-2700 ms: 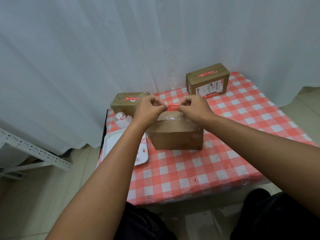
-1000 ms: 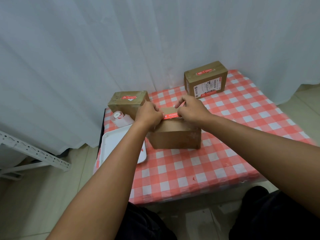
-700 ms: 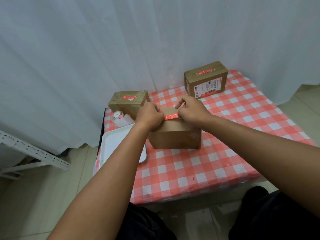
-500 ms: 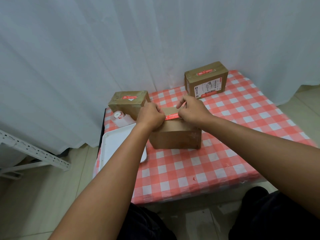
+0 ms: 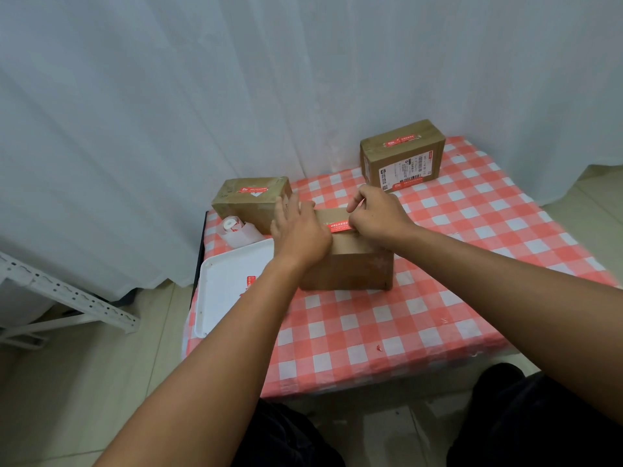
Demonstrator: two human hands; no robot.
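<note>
Brown cardboard box (image 5: 350,264) sits near the left edge of the low table with the red-and-white checked cloth (image 5: 371,332), and a red paper sticker strip (image 5: 338,226) lies across its top. Half a second ago the left hand (image 5: 298,230) was curled at the strip's left end; now its fingers are straight and flat on the box top. The right hand (image 5: 377,215) has curled fingers pinching the strip's right end. The sticker looks nearly stuck down, with smoothing left to do. A white plastic tray (image 5: 229,284) lies on the left edge, and two more taped boxes stand along the back edge. A white curtain (image 5: 236,96) hangs behind.
</note>
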